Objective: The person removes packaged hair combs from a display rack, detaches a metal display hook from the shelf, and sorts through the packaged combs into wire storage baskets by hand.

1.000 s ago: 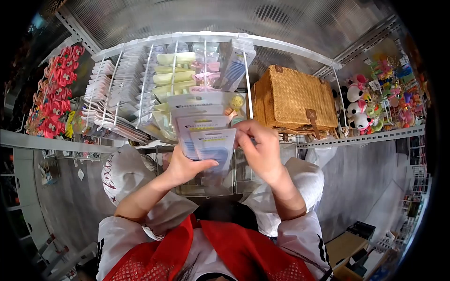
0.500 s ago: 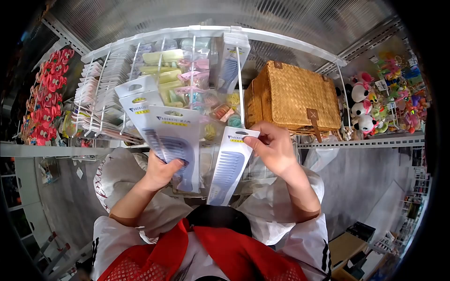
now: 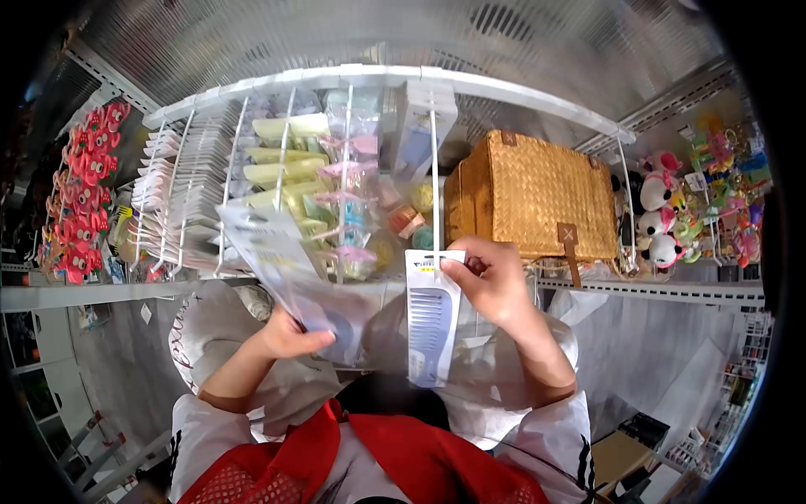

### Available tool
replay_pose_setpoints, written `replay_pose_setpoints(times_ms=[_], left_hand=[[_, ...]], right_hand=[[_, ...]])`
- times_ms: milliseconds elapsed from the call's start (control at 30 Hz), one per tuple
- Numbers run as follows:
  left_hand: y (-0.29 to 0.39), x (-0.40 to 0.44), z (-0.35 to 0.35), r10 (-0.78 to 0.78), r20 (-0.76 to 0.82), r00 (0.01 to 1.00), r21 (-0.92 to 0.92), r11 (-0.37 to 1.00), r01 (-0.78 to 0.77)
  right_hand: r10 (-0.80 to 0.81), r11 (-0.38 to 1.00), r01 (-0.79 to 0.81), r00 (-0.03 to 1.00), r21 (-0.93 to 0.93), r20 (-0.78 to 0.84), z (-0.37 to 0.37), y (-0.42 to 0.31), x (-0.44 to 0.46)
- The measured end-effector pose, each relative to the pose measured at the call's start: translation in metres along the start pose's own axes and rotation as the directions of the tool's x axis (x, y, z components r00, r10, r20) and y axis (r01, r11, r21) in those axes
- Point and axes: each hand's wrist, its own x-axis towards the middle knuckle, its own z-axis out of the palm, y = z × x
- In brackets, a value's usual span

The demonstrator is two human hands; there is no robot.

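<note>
My right hand (image 3: 494,279) pinches the top of a packaged blue comb (image 3: 431,328) between thumb and fingers. The card's top edge is at the front end of a white display hook (image 3: 435,189); I cannot tell whether the hook passes through its hole. More carded combs (image 3: 277,248), blurred by motion, are gripped low down by my left hand (image 3: 292,336), its thumb lying across the front. Farther back along the same hook hangs a stack of packaged combs (image 3: 425,126).
To the right of the hook stands a woven basket (image 3: 550,197). Left of it, several hooks carry yellow packaged items (image 3: 290,168) and white cards (image 3: 197,168). Pink plush toys (image 3: 91,193) hang at far left, panda toys (image 3: 659,214) at right. A white shelf edge (image 3: 655,290) crosses in front.
The comb in my right hand has gone from tilted to nearly upright, its top now at the hook's end. The combs in my left hand have shifted and blurred. The view has tilted slightly.
</note>
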Motion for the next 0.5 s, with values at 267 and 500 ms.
replay_pose_setpoints(times_ms=[267,500], left_hand=[[0.006,0.015,0.006,-0.220,0.262,0.940,0.083,0.975,0.205],[-0.009,0.005,0.059,-0.133,-0.097,0.986,-0.016,0.991,0.132]], right_hand=[[-0.230,0.942,0.156,0.945,-0.296,-0.234,-0.006,0.010,0.098],[-0.585,0.794,0.396,0.707,-0.462,-0.398,-0.015,-0.028,0.059]])
